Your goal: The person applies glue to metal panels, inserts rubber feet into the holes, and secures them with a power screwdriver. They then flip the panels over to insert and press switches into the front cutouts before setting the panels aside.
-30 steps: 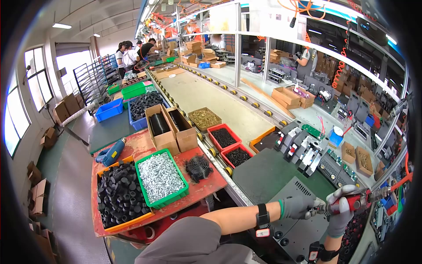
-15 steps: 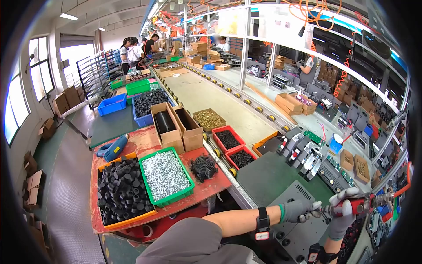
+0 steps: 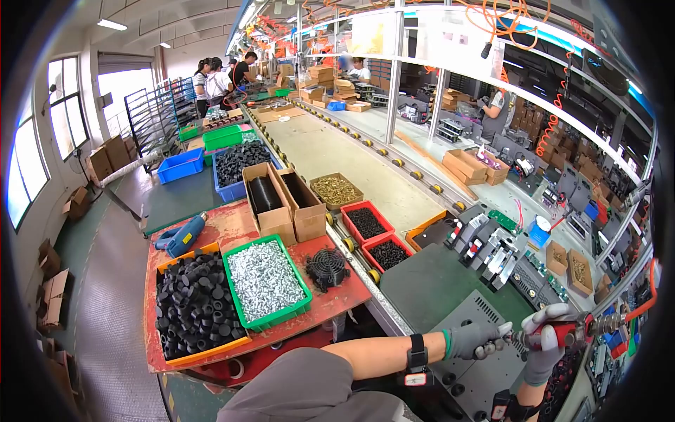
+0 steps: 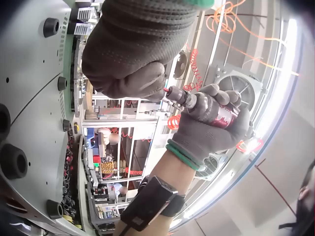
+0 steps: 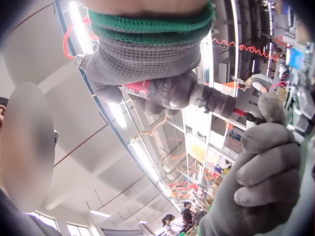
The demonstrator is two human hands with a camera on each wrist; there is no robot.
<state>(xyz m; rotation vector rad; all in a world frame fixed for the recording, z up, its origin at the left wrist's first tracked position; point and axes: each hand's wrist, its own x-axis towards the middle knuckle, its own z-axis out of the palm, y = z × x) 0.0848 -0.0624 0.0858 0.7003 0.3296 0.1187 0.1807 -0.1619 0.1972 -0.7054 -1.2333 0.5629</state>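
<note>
Gloved in grey, my right hand [image 3: 543,346] grips a red and metal power driver [image 3: 578,330] that lies sideways, its bit pointing toward my left hand [image 3: 475,340]. In the right wrist view the left thumb and forefinger pinch at the dark tip of the red-banded bit [image 5: 239,112], the other fingers curled into the palm. Whether a small part sits in that pinch is hidden. The left wrist view shows the driver's chuck [image 4: 180,96] just beside the left fingertips. Below the hands lies a grey metal panel [image 3: 474,383] with round black feet [image 4: 62,83].
Left of the conveyor [image 3: 351,151], a red table [image 3: 337,299] bears a green bin [image 3: 309,301] of silvery parts, an orange bin [image 3: 204,360] of black caps, cartons and a blue heat gun [image 3: 184,237]. Metal assemblies [image 3: 485,246] stand beyond the panel. An orange hose [image 3: 643,306] joins the driver.
The head view has shifted a little, so the bench appears farther right and higher. My left fingers look more tightly curled near the bit; my right hand keeps its grip on the driver.
</note>
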